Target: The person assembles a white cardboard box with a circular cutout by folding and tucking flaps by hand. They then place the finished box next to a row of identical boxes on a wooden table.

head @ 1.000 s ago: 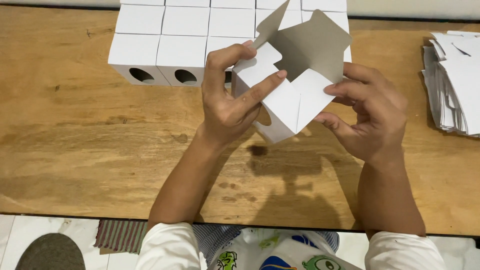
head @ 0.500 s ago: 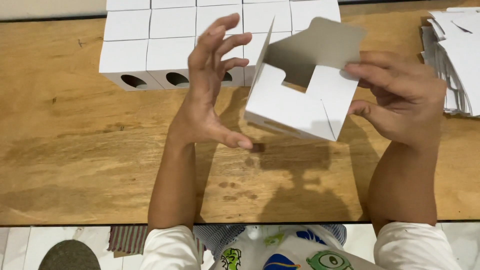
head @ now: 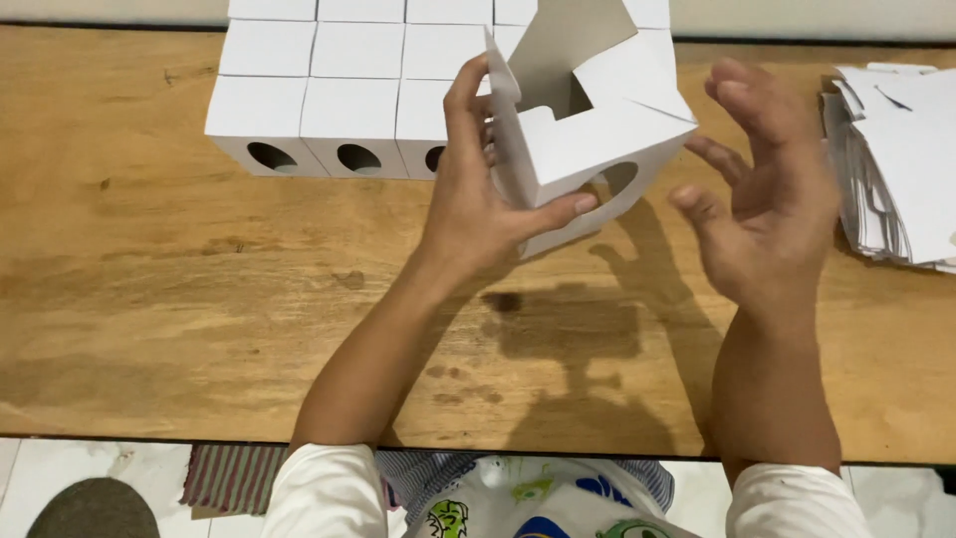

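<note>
My left hand [head: 478,204] grips the half-folded white box [head: 588,139] above the counter [head: 149,299], thumb on its front face, flaps up at twelve o'clock; my right hand [head: 772,199] hangs spread wide at three o'clock, just off it. Finished white boxes [head: 309,90] sit at ten o'clock; flat blanks [head: 901,159] are stacked far at three.

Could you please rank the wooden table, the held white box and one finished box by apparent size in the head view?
1. wooden table
2. held white box, though nearer the camera
3. finished box
</note>
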